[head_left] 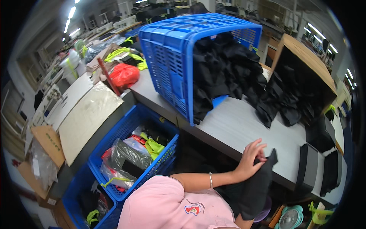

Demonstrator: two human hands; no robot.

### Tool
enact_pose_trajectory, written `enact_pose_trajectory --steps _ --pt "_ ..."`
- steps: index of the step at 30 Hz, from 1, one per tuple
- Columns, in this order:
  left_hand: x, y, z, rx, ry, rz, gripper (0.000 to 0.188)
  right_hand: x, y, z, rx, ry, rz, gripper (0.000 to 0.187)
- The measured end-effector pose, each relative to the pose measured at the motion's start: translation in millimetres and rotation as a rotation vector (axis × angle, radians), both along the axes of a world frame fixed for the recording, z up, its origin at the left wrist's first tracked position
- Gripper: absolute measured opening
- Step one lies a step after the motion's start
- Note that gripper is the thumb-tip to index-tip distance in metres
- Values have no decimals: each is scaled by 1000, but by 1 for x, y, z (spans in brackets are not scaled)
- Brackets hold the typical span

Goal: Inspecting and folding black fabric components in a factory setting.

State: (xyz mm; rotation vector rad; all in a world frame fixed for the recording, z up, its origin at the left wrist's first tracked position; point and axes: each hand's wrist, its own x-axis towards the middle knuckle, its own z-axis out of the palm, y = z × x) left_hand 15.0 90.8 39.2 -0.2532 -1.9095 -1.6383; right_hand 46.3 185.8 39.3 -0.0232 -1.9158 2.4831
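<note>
My left hand (249, 162) reaches over the near table edge, some fingers stretched out and slightly bent, the lower ones touching the edge of a black cloth piece (257, 191). The cloth stands nearly upright, long and narrow, with a pointed upper corner. My right forearm comes up from the lower edge beneath it; the cloth hides my right hand and its fingers. Beyond, a heap of black cloth pieces (225, 68) spills from a blue plastic crate (167, 61) lying on its side, onto the grey table (228, 122).
A cardboard box (305, 57) opens toward the cloth heap. Stacked black pieces (331, 173) lie at the right. Left of me, a blue crate (131, 114) holds bagged and yellow-green items, beside another blue crate (72, 194). A small turquoise fan (290, 218) stands low at the right.
</note>
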Motion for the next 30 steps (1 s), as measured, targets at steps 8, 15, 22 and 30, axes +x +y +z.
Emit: enact_pose_trajectory --steps 8,15,22,30 --pt "78 17 -18 -276 287 -477 62 -12 21 -18 27 56 -96 38" --pt "40 -2 -33 240 -290 -717 12 -77 39 -48 79 189 -250 40" --pt "-21 -20 -22 298 -171 -44 21 -92 -12 -99 -430 -5 64 41" --pt "-89 -73 -15 266 -360 182 31 40 -30 -31 519 187 140 32"
